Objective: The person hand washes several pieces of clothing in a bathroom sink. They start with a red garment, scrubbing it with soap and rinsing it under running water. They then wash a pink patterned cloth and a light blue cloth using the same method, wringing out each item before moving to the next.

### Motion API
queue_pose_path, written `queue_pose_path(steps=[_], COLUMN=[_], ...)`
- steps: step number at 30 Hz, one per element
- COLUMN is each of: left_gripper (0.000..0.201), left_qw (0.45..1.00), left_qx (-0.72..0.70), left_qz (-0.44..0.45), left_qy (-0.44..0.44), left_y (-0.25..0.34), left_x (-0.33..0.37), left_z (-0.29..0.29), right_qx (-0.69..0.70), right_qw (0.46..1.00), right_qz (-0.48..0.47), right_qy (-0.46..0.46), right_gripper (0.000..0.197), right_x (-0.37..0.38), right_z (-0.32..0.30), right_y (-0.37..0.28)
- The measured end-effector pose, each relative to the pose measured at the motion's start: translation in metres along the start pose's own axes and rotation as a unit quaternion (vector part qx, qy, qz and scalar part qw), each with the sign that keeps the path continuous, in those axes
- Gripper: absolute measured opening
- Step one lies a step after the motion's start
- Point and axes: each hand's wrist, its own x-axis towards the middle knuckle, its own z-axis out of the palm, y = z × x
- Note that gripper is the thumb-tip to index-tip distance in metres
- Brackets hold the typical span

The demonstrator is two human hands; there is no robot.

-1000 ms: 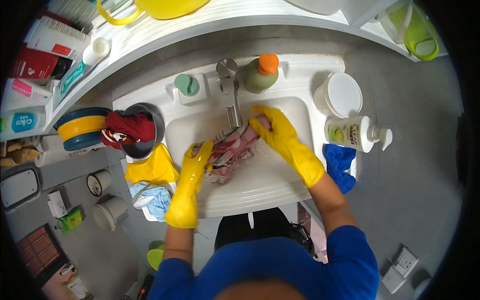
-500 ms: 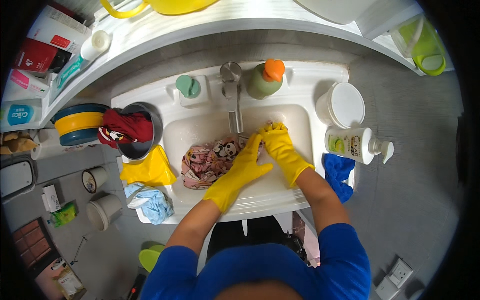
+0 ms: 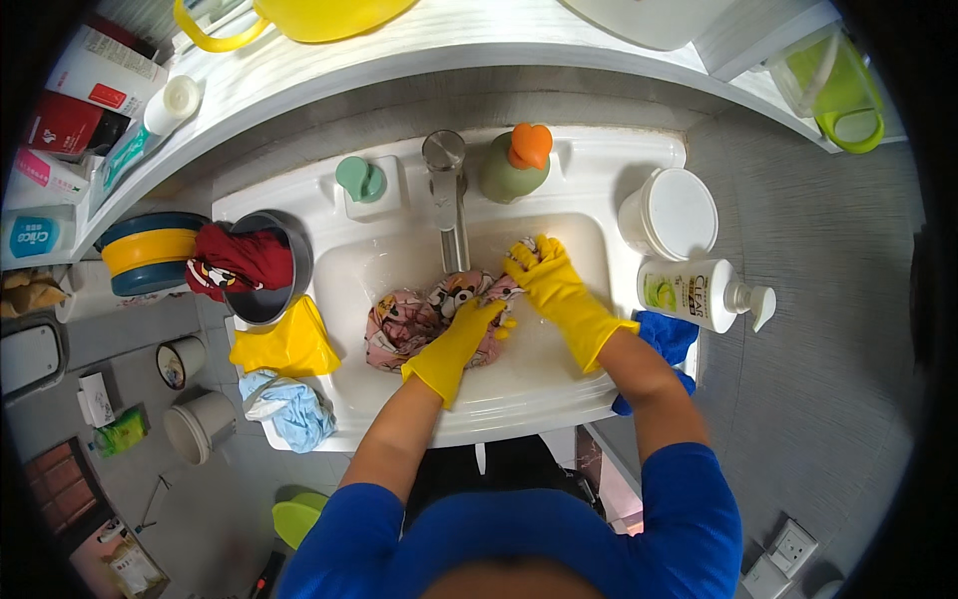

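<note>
A wet pink printed cloth (image 3: pixel 395 331) with cartoon figures lies bunched in the white sink (image 3: pixel 559 364), below the faucet's spout. Both my hands wear yellow rubber gloves. My left hand (image 3: pixel 462 344) is closed around the cloth's right part, its fingers curled. Farther to the right and back, my right hand (image 3: pixel 547 283) grips the end of the cloth, with a bit of it poking out past the fingers. Between the two hands the cloth is drawn into a narrow stretch. Its underside is hidden.
The faucet (image 3: pixel 446 195) overhangs the basin. A grey pot (image 3: pixel 296 262) with red cloth (image 3: pixel 235 262), yellow cloth (image 3: pixel 289 341) and light blue cloth (image 3: pixel 299 414) line the left rim. On the right stand a white tub (image 3: pixel 681 213), pump bottle (image 3: pixel 694 293) and blue cloth (image 3: pixel 667 334).
My left hand has gone from stretched fingers to a closed grip on the cloth and shifted slightly left. The right hand still grips the cloth's end. The view has shifted a little.
</note>
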Motion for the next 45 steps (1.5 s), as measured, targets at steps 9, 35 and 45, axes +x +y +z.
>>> queue_pose_path(steps=[9, 35, 45], left_gripper=[0.039, 0.045, 0.037], left_qw=[0.832, 0.880, 0.901], left_qx=[0.493, 0.411, 0.265], left_qz=[0.251, 0.156, 0.338], left_qy=[0.053, 0.182, 0.056], left_y=[0.013, -0.026, -0.028], left_x=[-0.032, -0.008, -0.014], left_z=[-0.039, -0.001, -0.037], right_qx=[-0.051, -0.062, 0.276], right_qw=[0.994, 0.992, 0.915], right_qz=[0.093, 0.102, 0.251], right_qy=[-0.041, -0.042, -0.153], right_gripper=[0.056, 0.037, 0.044], right_x=[-0.022, -0.019, 0.003], right_z=[0.041, 0.019, -0.009], right_y=[-0.056, -0.030, -0.058])
